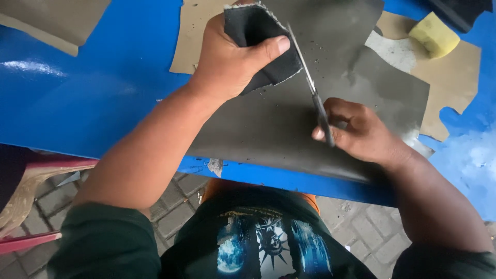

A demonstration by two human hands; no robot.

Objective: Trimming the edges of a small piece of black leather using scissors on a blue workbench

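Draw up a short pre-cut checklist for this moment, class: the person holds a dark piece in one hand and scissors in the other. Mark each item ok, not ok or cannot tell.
1. Left hand has a firm grip on the black piece, thumb on top: ok.
2. Right hand holds the scissors: ok.
3. Blades meet the piece's pale edge: ok.
4. Left thumb clear of the blades: not ok, it lies close beside them.
5. Blades open or shut: cannot tell.
6. Grey sheet lies flat on the blue table: ok.
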